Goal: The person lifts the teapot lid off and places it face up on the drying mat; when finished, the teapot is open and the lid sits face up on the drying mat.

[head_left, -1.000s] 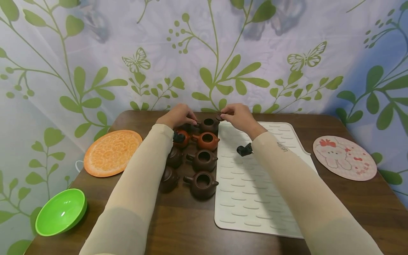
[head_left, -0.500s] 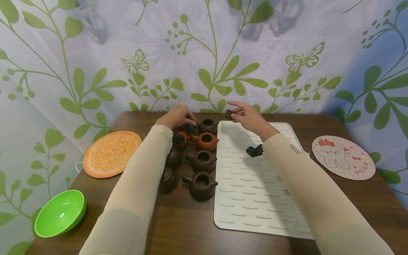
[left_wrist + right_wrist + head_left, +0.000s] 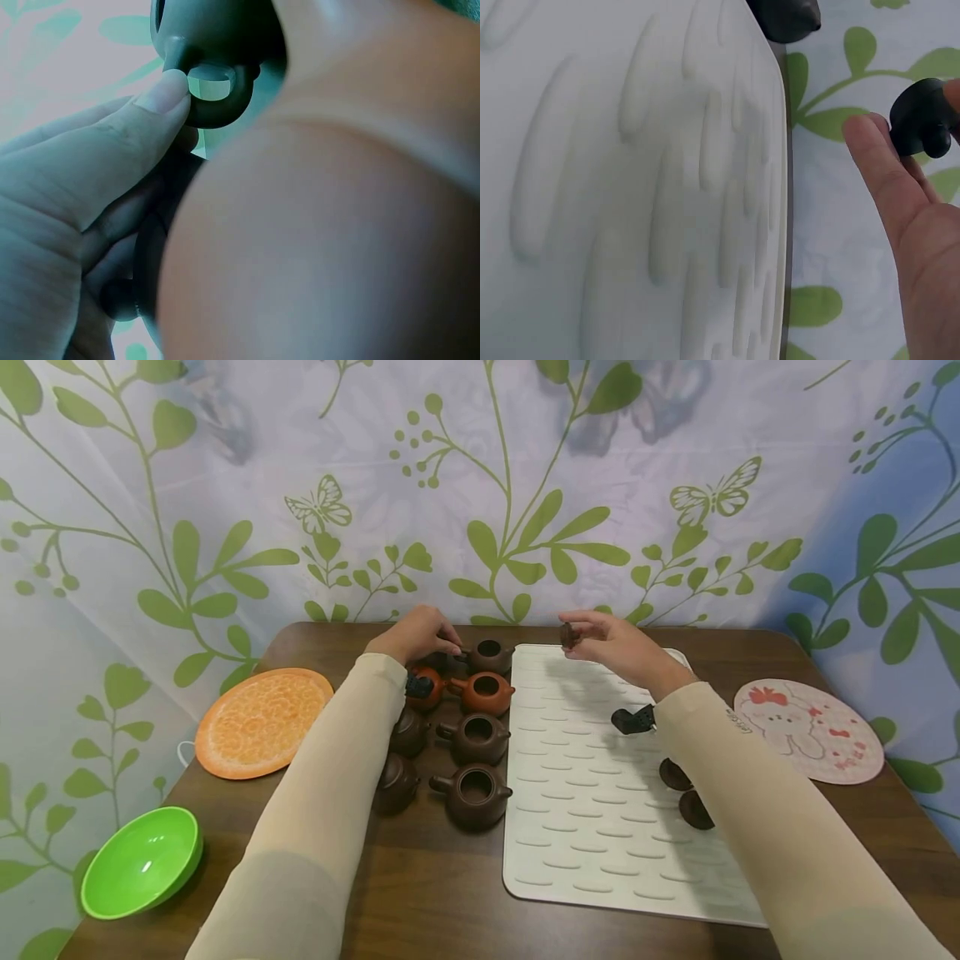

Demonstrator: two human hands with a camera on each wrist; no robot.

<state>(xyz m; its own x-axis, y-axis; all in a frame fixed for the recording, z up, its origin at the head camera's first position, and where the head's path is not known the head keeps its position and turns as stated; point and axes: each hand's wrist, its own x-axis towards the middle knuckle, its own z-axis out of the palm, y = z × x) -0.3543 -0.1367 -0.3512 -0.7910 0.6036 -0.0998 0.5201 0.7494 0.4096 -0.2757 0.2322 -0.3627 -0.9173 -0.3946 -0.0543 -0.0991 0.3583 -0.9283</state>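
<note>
In the head view, my left hand [image 3: 422, 633] pinches the handle of a dark brown, lidless teapot [image 3: 491, 653] in the back row. The left wrist view shows the thumb against the loop handle [image 3: 225, 112]. My right hand [image 3: 622, 645] holds a small dark teapot lid [image 3: 567, 635] above the back of the white mat [image 3: 570, 827]. In the right wrist view the knob of this lid [image 3: 919, 116] shows between the fingers. In front of the held teapot stand an orange-red teapot [image 3: 483, 692] and two dark brown teapots, all without lids.
Another column of teapots [image 3: 397, 783] stands to the left, partly hidden by the left sleeve. Two dark lids [image 3: 696, 810] lie on the mat beside the right sleeve. An orange-patterned round mat [image 3: 264, 722], a green bowl [image 3: 142, 862] and a pink rabbit-print mat [image 3: 810, 731] are farther out.
My right hand has lifted the lid off the back teapot and carried it to the right over the mat. Two lids on the mat have come into sight. My left hand stays at the handle.
</note>
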